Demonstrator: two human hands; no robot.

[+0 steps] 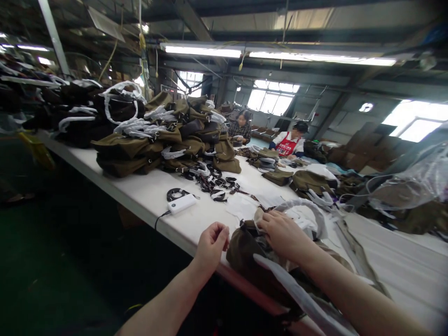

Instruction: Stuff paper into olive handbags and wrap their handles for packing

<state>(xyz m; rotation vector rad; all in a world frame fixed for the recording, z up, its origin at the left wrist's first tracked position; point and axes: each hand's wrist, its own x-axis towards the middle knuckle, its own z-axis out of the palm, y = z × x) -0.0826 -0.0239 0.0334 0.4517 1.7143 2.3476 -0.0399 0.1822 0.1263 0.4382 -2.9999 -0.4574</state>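
Observation:
An olive-brown handbag lies at the near edge of the white table, its handles wrapped in white paper. My right hand is over the bag's top opening, fingers closed on the edge and some pale lining or wrapping there. One wrapped handle arches behind that hand; another strip runs toward me beneath my forearm. Just left of the bag, my left hand has its fingers curled in a pinch. Whatever it holds, if anything, is hidden.
A high pile of olive bags fills the table's left side. Coiled dark straps and a white corded device lie nearer. More bags are at the right. Two people sit across the table, one in a red apron.

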